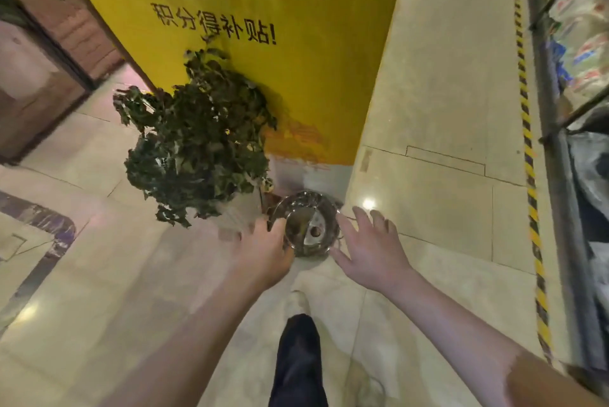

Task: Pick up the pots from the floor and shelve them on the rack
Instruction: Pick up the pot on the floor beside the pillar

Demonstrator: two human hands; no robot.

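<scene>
A shiny steel pot (306,225) with a divider across its inside sits on the tiled floor at the foot of a yellow pillar. My left hand (263,248) is at the pot's left rim, its fingertips touching or nearly touching the metal. On the pot's right side, my right hand (372,248) is spread with fingers apart and holds nothing. Whether the left fingers grip the rim is unclear. The rack (566,143), a dark metal frame, runs along the right edge.
A leafy plant in a white pot (204,139) stands just left of the steel pot, against the yellow pillar (263,44) with black lettering. Black-and-yellow hazard tape (527,149) lines the floor beside the rack. My leg and shoe (296,340) are below the pot.
</scene>
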